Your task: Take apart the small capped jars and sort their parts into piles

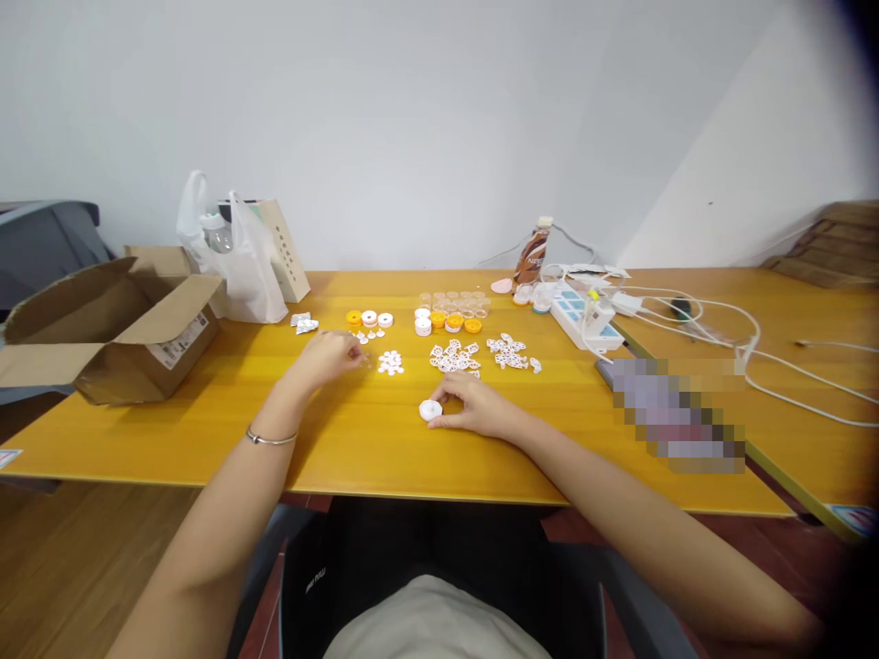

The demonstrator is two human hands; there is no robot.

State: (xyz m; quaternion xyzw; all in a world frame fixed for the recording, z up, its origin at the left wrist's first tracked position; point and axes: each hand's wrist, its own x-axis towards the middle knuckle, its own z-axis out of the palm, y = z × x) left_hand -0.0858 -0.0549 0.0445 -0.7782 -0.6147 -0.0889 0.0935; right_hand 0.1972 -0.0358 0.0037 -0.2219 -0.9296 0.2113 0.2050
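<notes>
My right hand (473, 405) grips a white round cap-like piece (429, 410) by its edge, at the table's near middle. Over the left side of the work area, my left hand (330, 355) has its fingertips drawn together at some tiny clear pieces (366, 361); what it pinches, if anything, is too small to make out. Beside those fingers lie a pile of small white discs (391, 363) and a few white knobbed pieces (372, 336). Beyond my right hand are two heaps of white openwork pieces, one nearer (453, 355) and one farther right (506, 351).
Yellow and white round caps (369, 318) and clear round cups (454, 302) stand farther back. An open cardboard box (151, 339) and a white plastic bag (247, 265) sit left. On the right are a drink bottle (533, 254), a power strip (580, 316) with cables and a blurred-out object (669, 412).
</notes>
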